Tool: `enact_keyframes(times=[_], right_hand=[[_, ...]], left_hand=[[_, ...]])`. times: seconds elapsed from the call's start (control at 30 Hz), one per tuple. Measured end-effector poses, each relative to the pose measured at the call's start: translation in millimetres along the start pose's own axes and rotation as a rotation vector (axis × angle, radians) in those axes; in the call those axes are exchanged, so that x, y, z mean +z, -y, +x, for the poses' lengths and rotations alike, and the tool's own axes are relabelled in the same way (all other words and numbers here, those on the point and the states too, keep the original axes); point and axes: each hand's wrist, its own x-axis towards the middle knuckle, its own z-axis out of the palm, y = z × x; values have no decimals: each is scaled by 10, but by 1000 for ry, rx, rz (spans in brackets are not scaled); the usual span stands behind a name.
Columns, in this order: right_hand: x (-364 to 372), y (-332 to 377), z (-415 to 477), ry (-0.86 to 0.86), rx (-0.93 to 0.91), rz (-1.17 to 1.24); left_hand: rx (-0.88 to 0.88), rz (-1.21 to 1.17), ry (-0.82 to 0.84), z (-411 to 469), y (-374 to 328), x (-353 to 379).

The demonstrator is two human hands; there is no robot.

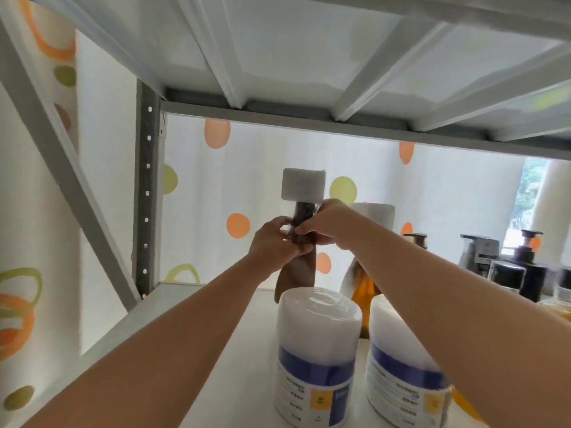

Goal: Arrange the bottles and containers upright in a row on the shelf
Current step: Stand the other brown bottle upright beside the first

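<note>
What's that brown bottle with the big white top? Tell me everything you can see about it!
The brown bottle is upright near the back of the shelf. Its body widens downward, its neck is thin and dark, and a big white cap sits on top. The left hand and right hand both pinch the neck. A white tub in front hides its bottom.

I'm watching through one head camera, sitting low and close, looking forward and slightly upward along the shelf toward the dotted curtain.
</note>
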Motion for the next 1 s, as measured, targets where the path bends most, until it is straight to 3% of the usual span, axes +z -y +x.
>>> enact_keyframes(times=[0.47, 0.6, 0.7, 1.0], right_hand=[[188, -288, 104, 98, 94, 1], [178, -248, 81, 137, 115, -10], [177, -235, 37, 139, 127, -7], [187, -227, -29, 113, 120, -28]], left_hand=[[-50, -61, 186, 24, 448, 75], [-111, -98, 358, -23, 680, 32], [-134, 12, 490, -129, 913, 38], [-84, 104, 478, -188, 1101, 3]])
